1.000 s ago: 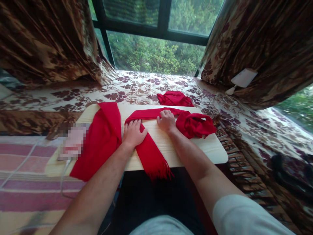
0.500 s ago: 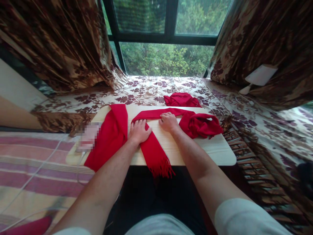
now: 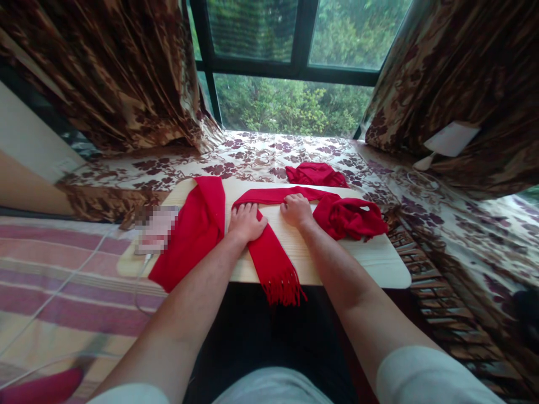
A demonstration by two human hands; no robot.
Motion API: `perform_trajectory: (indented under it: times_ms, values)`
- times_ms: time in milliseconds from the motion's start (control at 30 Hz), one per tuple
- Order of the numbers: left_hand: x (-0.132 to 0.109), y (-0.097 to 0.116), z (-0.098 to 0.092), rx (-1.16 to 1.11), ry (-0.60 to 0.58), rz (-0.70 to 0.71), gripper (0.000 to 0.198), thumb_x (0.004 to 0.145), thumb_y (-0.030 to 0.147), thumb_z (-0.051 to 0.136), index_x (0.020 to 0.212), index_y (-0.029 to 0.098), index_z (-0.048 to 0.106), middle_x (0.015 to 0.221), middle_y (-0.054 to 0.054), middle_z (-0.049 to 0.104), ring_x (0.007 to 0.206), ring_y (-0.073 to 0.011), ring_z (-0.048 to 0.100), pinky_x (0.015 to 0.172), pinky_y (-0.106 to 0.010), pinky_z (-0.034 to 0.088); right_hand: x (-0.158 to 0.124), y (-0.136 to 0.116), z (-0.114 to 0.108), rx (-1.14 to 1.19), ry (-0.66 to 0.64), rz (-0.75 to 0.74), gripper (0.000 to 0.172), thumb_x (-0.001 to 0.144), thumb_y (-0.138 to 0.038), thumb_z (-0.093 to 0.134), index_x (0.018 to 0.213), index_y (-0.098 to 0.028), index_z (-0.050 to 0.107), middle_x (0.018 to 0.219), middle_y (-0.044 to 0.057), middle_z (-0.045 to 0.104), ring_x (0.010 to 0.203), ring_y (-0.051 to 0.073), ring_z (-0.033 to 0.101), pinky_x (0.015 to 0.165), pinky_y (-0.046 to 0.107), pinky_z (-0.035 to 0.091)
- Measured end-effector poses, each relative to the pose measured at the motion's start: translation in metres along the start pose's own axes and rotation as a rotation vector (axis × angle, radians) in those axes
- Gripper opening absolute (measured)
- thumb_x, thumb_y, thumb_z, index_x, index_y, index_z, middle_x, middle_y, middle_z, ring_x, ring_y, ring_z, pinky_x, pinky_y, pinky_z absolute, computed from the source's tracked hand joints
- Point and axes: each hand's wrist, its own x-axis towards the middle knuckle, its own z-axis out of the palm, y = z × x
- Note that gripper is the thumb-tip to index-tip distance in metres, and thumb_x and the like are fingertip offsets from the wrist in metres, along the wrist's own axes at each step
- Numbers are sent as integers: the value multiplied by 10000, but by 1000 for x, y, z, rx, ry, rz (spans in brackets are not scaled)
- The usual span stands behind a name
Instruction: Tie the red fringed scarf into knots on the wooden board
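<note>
A long red fringed scarf [image 3: 269,255] lies bent across a pale wooden board [image 3: 370,258]. My left hand [image 3: 246,220] lies flat on the scarf at its bend, fingers stretched out. My right hand [image 3: 297,209] rests on the scarf's upper strip with fingers curled down, pinching the cloth. The scarf's far end lies bunched [image 3: 349,216] to the right of my right hand. A second red scarf [image 3: 191,233] lies folded on the board's left side. A third red cloth [image 3: 315,174] sits behind the board.
The board rests on a floral brown-and-cream bedspread [image 3: 252,157] under a window [image 3: 290,84] flanked by patterned curtains [image 3: 105,73]. A blurred pink item [image 3: 156,229] with a white cable sits at the board's left. A striped blanket [image 3: 63,280] covers the left.
The view has shifted a little. Both hands stay on the scarf; the right hand has slid slightly along the upper strip.
</note>
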Motion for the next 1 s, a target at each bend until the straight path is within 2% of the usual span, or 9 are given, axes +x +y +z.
perform_trajectory:
  times_ms: [100,200,300,400,500,667,867,1000]
  values:
    - [1,3,-1,-10,49,19,688,920,538,353,1458,130,487,1497,-157,502,1380,-338,408,1157,-525,278,0,0,0,0,12,2,285,947,-298,475,1011,-155,714,1116,129,713,1095,281,555,928,380,415]
    - [-3,3,-8,-25,140,23,560,909,481,409,1311,141,600,1351,-172,600,1276,-333,493,1094,-493,355,1,1,0,8,12,7,285,945,-296,479,1017,-152,715,1120,136,711,1100,281,556,950,379,413]
    - [-6,-7,-23,-17,245,-77,445,900,435,443,1173,149,648,1205,-183,641,1187,-338,534,1016,-476,418,2,3,2,8,4,17,288,946,-293,479,1026,-151,717,1117,141,710,1101,280,557,974,382,408]
    - [-4,-32,-39,1,315,-248,475,873,466,486,1194,144,625,1216,-210,617,1196,-380,512,983,-534,430,3,4,3,14,2,16,297,948,-300,481,1043,-149,718,1126,144,708,1113,282,555,983,380,406]
    - [-1,-64,-47,-1,301,-407,584,829,530,531,1248,127,588,1286,-258,571,1237,-432,474,994,-637,396,3,4,3,16,-4,16,300,949,-303,481,1046,-147,718,1130,148,707,1111,283,555,982,380,405]
    - [-1,-100,-47,14,309,-508,648,822,571,509,1283,119,557,1312,-281,554,1280,-445,446,1036,-736,304,2,4,3,7,9,7,292,945,-297,481,1035,-153,718,1118,137,711,1094,281,558,962,377,410]
    - [1,-109,-54,-79,312,-578,703,817,590,495,1306,87,539,1353,-322,506,1287,-480,424,976,-767,352,3,5,4,5,14,9,288,941,-302,488,1035,-157,718,1122,137,710,1094,289,560,930,383,423]
    - [7,-106,-60,-85,372,-559,701,826,597,481,1303,86,540,1356,-309,506,1302,-468,415,1023,-749,326,3,5,4,7,19,9,282,940,-298,490,1029,-158,718,1113,136,713,1088,288,565,926,382,424]
